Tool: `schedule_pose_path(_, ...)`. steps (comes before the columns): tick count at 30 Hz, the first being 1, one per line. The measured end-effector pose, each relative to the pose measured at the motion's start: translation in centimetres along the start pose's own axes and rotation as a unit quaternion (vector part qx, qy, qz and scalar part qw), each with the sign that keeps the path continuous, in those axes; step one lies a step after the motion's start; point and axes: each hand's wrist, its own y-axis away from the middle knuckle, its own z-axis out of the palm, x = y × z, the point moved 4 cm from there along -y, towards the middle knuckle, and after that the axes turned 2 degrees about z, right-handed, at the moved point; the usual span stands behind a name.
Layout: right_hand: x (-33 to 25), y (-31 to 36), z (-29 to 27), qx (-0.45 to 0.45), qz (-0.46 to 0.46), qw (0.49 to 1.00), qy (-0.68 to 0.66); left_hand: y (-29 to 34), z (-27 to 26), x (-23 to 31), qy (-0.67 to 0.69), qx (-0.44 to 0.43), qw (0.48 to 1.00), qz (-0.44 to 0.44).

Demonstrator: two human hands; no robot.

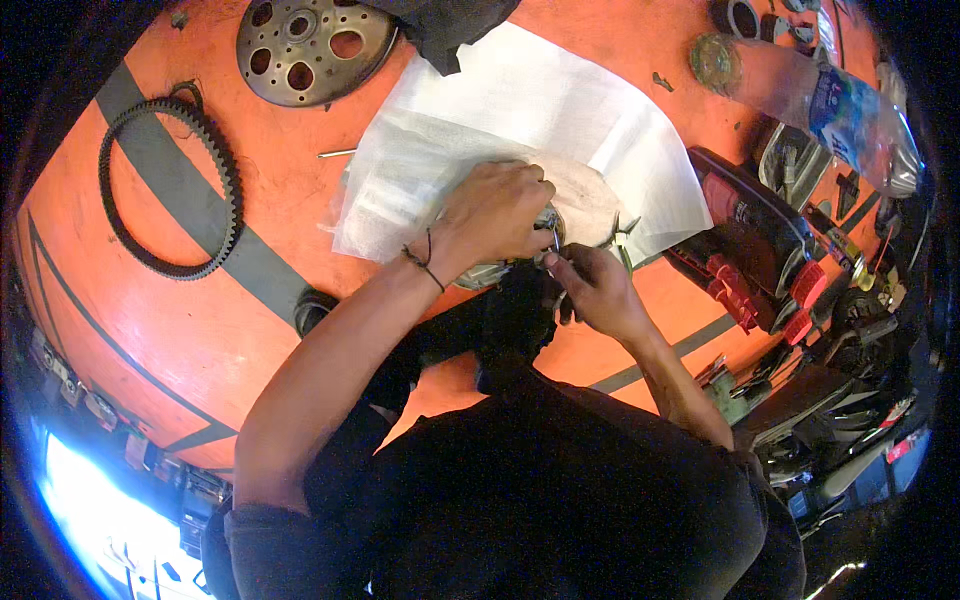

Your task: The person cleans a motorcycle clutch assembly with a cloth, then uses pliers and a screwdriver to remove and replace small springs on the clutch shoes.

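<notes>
My left hand (492,212), with a dark cord on its wrist, is closed over a round metal part (485,275) that lies at the near edge of a white sheet (400,190). Most of that part is hidden under the hand. Close beside it, the thumb and fingers of my right hand (604,290) are pinched at the part's right side. A thin shiny piece shows between the two hands, too small to name. Just beyond my right hand, a pair of pliers (624,240) rests at the sheet's edge.
A toothed drive belt (105,190) lies on the orange floor (170,330) at the left. Behind it sits a metal disc with holes (375,45). A thin metal rod (337,154) touches the sheet's left side. At right are a red and black case (735,225) and a plastic bottle (785,80).
</notes>
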Motion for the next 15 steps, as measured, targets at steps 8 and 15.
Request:
schedule_pose_path(8, 3.2, -0.2, 2.4, 0.061, -0.013, 0.992, -0.107, -0.7, -0.4, 0.8, -0.004, -0.037, 0.999, -0.019)
schedule_pose_path(15, 1.8, -0.4, 2.6, 0.017, 0.117, 0.932, -0.342, -0.2, 0.6, 0.0, 0.015, 0.037, 0.999, -0.018)
